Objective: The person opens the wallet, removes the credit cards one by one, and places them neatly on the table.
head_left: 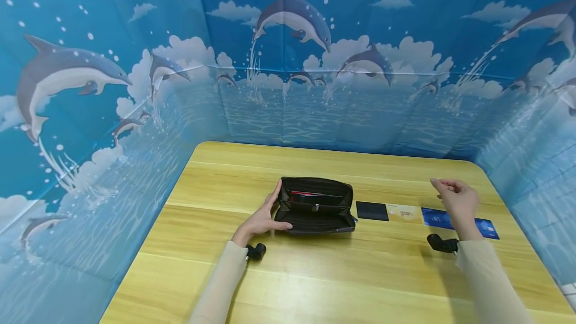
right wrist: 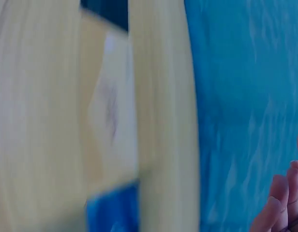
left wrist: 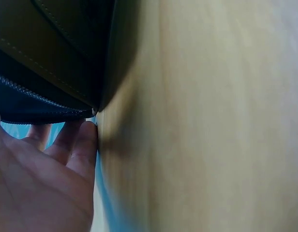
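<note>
**Open wallet held at its left end, three cards lying beside it**

On the wooden table (head_left: 315, 284) we see a black zip wallet (head_left: 315, 206) lying open near the middle, its inner pockets facing up and a red edge showing in one slot. Our left hand (head_left: 262, 220) rests against the wallet's left end: the fingers lie fairly straight along the end wall, the thumb reaches along the near edge, and nothing is pinched. From the left wrist view we see the wallet's zip edge (left wrist: 37, 94) just above the fingertips (left wrist: 83, 140), with the palm spread and relaxed.

Just right of the wallet three cards lie flat in a row, close together: a black card (head_left: 372, 211), then a beige card (head_left: 404, 213), then a blue card (head_left: 438, 219), partly hidden behind our right hand.

Our right hand (head_left: 456, 199) hovers above the blue card, well apart from the wallet. Its fingers are loosely curled and point left, and we see nothing held between them. The right wrist view is blurred; only the fingertips (right wrist: 279, 203) show at the lower right edge, with the beige card (right wrist: 110, 111) and a blue patch below it.

Behind the table stands a blue backdrop with dolphins (head_left: 294, 16) and clouds. Pale sleeves cover both forearms.
</note>
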The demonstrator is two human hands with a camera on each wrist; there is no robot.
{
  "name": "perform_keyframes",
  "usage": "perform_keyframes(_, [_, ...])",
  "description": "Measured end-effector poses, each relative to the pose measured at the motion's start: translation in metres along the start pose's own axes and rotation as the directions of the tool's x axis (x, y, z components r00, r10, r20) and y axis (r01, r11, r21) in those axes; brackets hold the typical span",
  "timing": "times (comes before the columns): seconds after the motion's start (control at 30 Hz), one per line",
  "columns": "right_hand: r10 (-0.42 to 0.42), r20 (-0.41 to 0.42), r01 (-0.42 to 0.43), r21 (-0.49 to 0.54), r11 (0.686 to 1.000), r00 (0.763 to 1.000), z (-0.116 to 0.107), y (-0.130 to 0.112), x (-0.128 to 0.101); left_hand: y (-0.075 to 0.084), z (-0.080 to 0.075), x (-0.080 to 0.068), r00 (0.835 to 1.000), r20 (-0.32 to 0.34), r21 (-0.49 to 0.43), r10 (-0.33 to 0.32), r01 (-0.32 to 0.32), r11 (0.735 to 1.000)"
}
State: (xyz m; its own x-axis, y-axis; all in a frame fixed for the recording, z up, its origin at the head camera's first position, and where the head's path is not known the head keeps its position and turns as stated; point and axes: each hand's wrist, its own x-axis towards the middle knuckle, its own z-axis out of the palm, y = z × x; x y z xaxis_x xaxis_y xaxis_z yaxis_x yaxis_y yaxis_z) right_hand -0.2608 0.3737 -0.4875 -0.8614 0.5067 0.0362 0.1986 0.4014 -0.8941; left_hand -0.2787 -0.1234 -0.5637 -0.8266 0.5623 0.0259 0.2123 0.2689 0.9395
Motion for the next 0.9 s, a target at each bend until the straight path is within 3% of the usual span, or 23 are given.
perform_keyframes(0.2, [-0.172, 0.074, 0.175, -0.036, 0.984, 0.982, 0.041, -0.037, -0.014, -0.005, 0.001, 0.002, 1.0, -0.026, -0.001, 0.014, -0.014, 1.0])
perform_keyframes(0.3, [-0.264, 0.108, 0.269, -0.031, 0.963, 0.958, 0.061, -0.052, -0.022, -0.004, 0.002, 0.002, 1.0, -0.024, -0.002, 0.013, -0.013, 1.0])
perform_keyframes(0.5, [-0.374, 0.193, 0.375, 0.036, 0.926, 0.907, 0.095, -0.081, -0.04, 0.006, 0.0, -0.002, 1.0, -0.005, -0.017, -0.008, 0.008, 1.0])
perform_keyframes(0.63, [-0.457, 0.243, 0.458, 0.055, 0.887, 0.855, 0.116, -0.097, -0.053, 0.021, -0.003, -0.007, 1.0, 0.014, -0.015, -0.005, 0.005, 1.0])
perform_keyframes(0.7, [-0.49, 0.28, 0.494, 0.062, 0.867, 0.826, 0.127, -0.103, -0.06, 0.021, -0.003, -0.007, 1.0, 0.017, -0.007, -0.004, 0.004, 1.0])
perform_keyframes(0.8, [-0.526, 0.344, 0.538, 0.071, 0.84, 0.777, 0.141, -0.11, -0.069, 0.009, -0.001, -0.003, 1.0, 0.009, 0.006, -0.009, 0.009, 1.0])
perform_keyframes(0.9, [-0.528, 0.419, 0.548, 0.084, 0.833, 0.739, 0.153, -0.114, -0.076, -0.002, 0.001, 0.0, 1.0, -0.006, 0.014, -0.006, 0.006, 1.0])
